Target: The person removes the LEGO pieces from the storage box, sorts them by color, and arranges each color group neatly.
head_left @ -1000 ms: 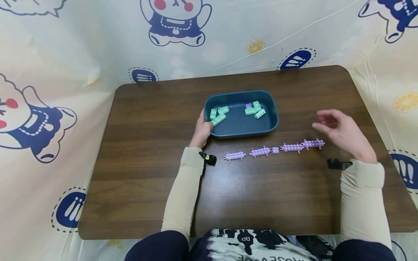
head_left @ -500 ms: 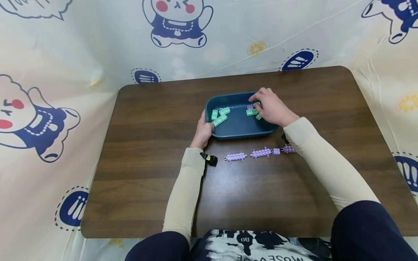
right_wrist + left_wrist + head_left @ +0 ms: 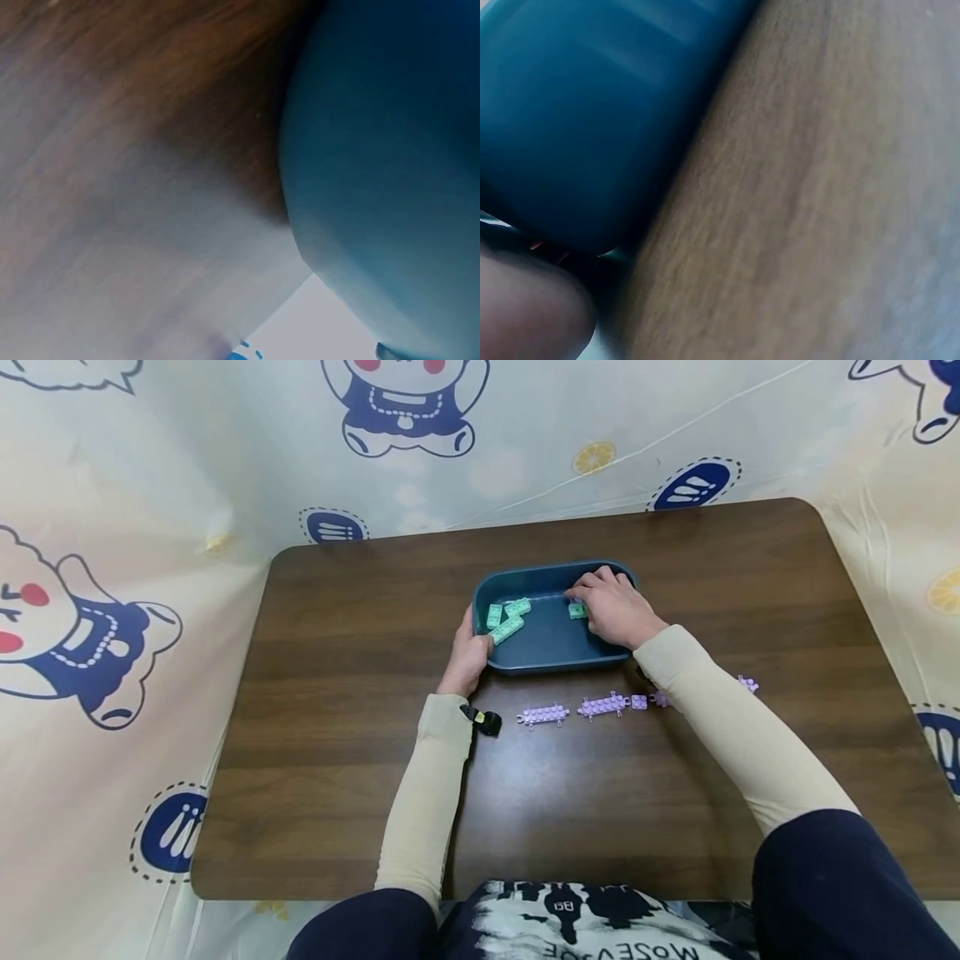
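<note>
My left hand (image 3: 467, 662) grips the left end of a dark teal plastic tray (image 3: 555, 667), thumb over the rim. In the left wrist view the outer wall of the tray (image 3: 592, 112) fills the upper left. My right hand (image 3: 617, 612) reaches into the right side of the tray, its fingers bent down over toy building bricks there. A green brick (image 3: 577, 611) and a sliver of purple show at its fingertips; the other bricks there are hidden under the hand. I cannot tell whether the right fingers pinch one. Green bricks (image 3: 507, 630) lie in the tray's left end.
On the brown wooden table (image 3: 360, 760), in front of the tray, purple studded pieces with small side prongs (image 3: 543, 715) lie in a row. A small square purple brick (image 3: 639, 702) sits among them. My right sleeve (image 3: 735, 735) covers part of the row.
My right hand has swung left from beside the right end of the purple row into the tray, and its fingers have lowered onto the bricks. The left hand stays on the tray's end.
</note>
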### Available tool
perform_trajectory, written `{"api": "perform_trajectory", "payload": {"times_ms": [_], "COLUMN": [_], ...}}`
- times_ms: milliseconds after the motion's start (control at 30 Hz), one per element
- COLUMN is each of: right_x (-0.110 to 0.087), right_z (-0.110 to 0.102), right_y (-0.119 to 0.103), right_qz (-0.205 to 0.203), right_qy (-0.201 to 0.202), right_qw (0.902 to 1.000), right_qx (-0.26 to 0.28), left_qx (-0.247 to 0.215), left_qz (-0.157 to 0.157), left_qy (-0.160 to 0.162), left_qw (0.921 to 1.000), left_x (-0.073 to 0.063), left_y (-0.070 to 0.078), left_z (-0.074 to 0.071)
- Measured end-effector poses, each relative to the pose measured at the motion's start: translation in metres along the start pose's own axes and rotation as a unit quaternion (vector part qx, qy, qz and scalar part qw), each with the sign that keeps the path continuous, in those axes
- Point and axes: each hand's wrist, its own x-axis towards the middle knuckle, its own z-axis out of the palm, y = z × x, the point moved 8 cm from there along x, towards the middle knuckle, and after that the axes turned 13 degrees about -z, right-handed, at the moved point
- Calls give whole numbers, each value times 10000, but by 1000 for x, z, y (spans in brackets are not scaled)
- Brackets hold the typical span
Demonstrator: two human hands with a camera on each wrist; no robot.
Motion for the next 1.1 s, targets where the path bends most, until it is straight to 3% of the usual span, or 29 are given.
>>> {"api": "perform_trajectory", "payload": {"times_ms": [267, 700, 1100], "right_x": [0, -6, -1], "right_z": [4, -2, -2], "right_y": [2, 0, -1], "right_qz": [125, 64, -83], "right_qy": [-167, 447, 320], "right_qw": [9997, 9988, 9995], "right_qx": [-86, 167, -14], "left_qx": [34, -63, -42], "left_qz": [24, 100, 36], "left_qy": [-5, -75, -93], "left_qw": [10000, 9999, 9999], "left_x": [-1, -1, -1], "left_y": [1, 0, 2], "left_z": [-1, 2, 0]}}
